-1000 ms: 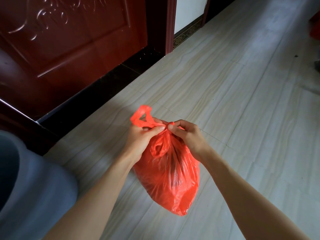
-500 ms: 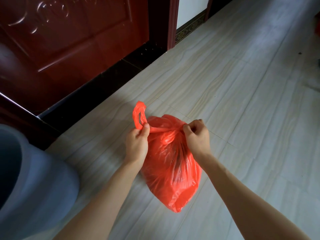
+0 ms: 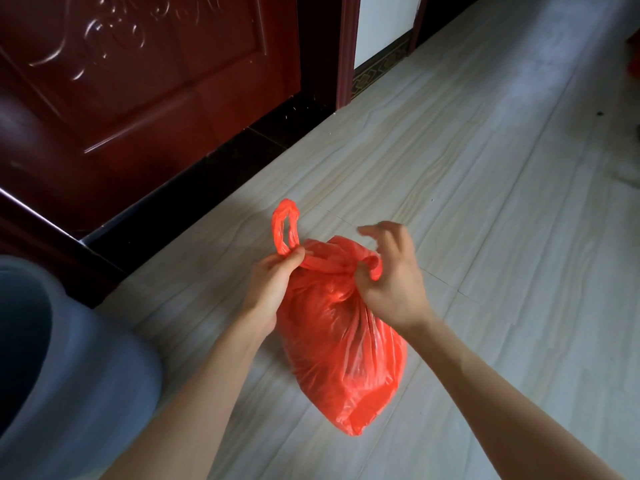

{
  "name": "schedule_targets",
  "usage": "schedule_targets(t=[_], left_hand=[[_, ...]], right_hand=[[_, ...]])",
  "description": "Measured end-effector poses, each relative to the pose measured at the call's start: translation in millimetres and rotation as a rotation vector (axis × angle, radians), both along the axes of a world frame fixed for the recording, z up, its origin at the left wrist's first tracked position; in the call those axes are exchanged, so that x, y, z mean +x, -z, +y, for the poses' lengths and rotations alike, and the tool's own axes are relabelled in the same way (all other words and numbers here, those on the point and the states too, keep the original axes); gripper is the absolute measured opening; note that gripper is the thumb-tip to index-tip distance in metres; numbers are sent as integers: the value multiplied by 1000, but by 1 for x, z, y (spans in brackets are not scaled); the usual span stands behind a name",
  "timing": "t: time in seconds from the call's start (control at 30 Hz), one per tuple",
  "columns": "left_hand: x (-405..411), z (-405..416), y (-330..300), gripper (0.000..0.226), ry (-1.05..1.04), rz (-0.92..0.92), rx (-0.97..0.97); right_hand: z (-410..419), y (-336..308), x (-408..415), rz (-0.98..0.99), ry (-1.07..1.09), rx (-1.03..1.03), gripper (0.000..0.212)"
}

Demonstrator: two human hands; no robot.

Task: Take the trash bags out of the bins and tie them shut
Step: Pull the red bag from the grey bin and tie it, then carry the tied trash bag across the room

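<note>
Left hand [image 3: 273, 289] grip: thumb and fingers pinch the left handle loop [image 3: 285, 225] of the red trash bag [image 3: 341, 341] at its base; the loop stands up above the fist. Right hand [image 3: 391, 278] grip: thumb and lower fingers pinch the right handle [image 3: 372, 266] close to the gathered neck, while the upper fingers are spread and blurred. The bag hangs between both hands above the tiled floor [image 3: 502, 202], out of the grey bin [image 3: 52, 358] at far left. The handles look crossed at the neck; whether a knot is set, I cannot tell.

Risk: with the right grip only partial, the thin slick plastic could slip, loosening the tie or dropping the bag.
</note>
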State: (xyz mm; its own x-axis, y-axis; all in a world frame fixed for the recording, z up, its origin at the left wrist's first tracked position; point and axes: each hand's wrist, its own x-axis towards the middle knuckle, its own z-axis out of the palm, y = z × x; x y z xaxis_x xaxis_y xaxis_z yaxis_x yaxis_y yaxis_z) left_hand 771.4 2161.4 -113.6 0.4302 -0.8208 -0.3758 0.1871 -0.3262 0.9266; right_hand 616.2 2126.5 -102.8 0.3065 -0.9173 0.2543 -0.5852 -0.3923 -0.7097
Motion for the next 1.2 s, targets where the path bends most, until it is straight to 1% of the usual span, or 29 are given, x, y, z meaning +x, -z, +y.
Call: schedule_targets(t=[0.03, 0.07, 0.1, 0.13, 0.17, 0.23, 0.3, 0.37, 0.43, 0.5, 0.57, 0.6, 0.67, 0.7, 0.73, 0.77, 0.8, 0.87, 0.93, 0.97, 1.03, 1.1, 1.13, 1.2], left_hand=[[1, -1, -1, 16, 5, -13, 0], [2, -1, -3, 16, 12, -16, -9], [3, -2, -5, 15, 11, -9, -24], [4, -4, -7, 14, 1, -4, -37], [5, -5, -12, 14, -24, 3, -47], [9, -6, -17, 16, -68, 3, -43], [9, -4, -24, 18, -58, -1, 13], [5, 1, -36, 20, -32, -7, 94], [-4, 9, -44, 21, 8, -42, 184], [-13, 15, -64, 23, 33, -72, 243], [-21, 23, -91, 23, 23, -115, 261], [-24, 26, -108, 18, 28, -154, 264], [-30, 29, -145, 17, 74, -233, 288], [-42, 27, -178, 12, 117, -217, 292], [-44, 31, -190, 10, 131, -189, 287], [-47, 31, -199, 19, 156, -172, 275], [-61, 26, -230, 26, 221, -171, 303], [-88, 23, -276, 34, 334, -216, 364], [-118, 22, -314, 41, 525, -390, 388], [-138, 22, -336, 42, 652, -512, 392], [-178, 26, -372, 37, 859, -678, 367], [-217, 29, -405, 34, 1011, -778, 307], [-251, 33, -429, 34, 1085, -821, 271], [-298, 36, -461, 34, 1188, -892, 204]], right_hand=[[2, -3, 4, 118, -89, -44, 52], [4, -5, 7, 264, -169, -43, 56], [5, -6, 10, 412, -238, 3, 57], [4, -4, 11, 518, -290, 52, 55], [2, -3, 13, 576, -330, 94, 54], [1, -3, 12, 594, -374, 125, 53], [5, -5, 5, 571, -381, 155, 58], [11, -12, -4, 629, -421, 232, 64], [23, -16, -5, 687, -443, 302, 62], [29, -34, -5, 693, -397, 398, 57], [32, -57, -7, 674, -353, 444, 52], [33, -71, -9, 640, -321, 458, 48], [34, -108, -20, 553, -229, 497, 42], [36, -142, -37, 512, -140, 561, 40], [40, -152, -42, 479, -94, 581, 37], [43, -163, -50, 447, -38, 594, 36], [46, -191, -72, 417, 47, 643, 34], [60, -233, -112, 344, 198, 729, 27], [79, -273, -146, 280, 332, 802, 23], [89, -295, -167, 236, 414, 839, 21], [107, -335, -201, 128, 549, 875, 18], [117, -372, -234, 26, 676, 887, 19], [131, -399, -266, -9, 763, 904, 20], [148, -432, -306, -43, 864, 902, 21]])
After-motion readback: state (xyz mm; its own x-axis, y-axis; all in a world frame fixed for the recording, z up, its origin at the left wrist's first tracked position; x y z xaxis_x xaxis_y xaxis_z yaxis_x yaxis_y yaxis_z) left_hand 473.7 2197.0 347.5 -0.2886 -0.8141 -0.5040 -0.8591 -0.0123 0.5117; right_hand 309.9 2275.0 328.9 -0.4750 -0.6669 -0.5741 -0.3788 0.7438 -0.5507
